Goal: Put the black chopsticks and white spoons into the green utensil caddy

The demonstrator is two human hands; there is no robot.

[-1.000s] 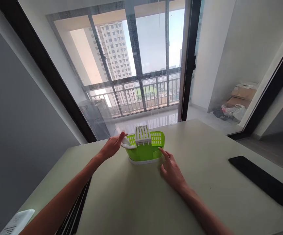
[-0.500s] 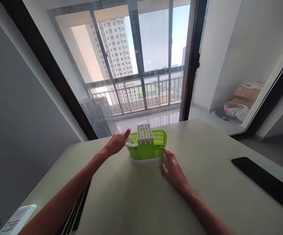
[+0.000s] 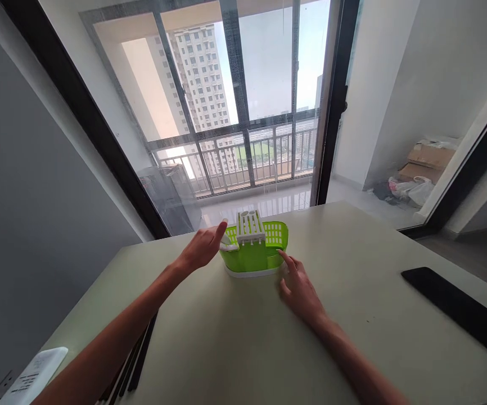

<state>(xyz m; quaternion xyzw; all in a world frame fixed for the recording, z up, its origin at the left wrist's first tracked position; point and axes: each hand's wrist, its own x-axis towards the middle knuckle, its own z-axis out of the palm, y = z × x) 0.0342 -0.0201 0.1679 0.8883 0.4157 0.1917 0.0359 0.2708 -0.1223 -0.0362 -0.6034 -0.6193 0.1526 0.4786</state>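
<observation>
A green slotted plastic basket [image 3: 254,256] with a white base and a white slotted insert stands near the far edge of the pale table [image 3: 235,337]. My left hand [image 3: 203,247] rests against the basket's left end, fingers closed on a white piece [image 3: 228,244] at its rim. My right hand [image 3: 300,287] lies on the table at the basket's right front corner, fingers spread, the index fingertip touching the green wall.
A black flat slab [image 3: 458,309] lies on the table at the right. A white device [image 3: 32,377] sits at the lower left, beyond the table's left edge. A glass sliding door stands behind the table, with a balcony and boxes [image 3: 429,160] beyond.
The view has tilted up and shifted slightly. Both hands stay at the basket, with the left hand's fingers a little further over the white piece.
</observation>
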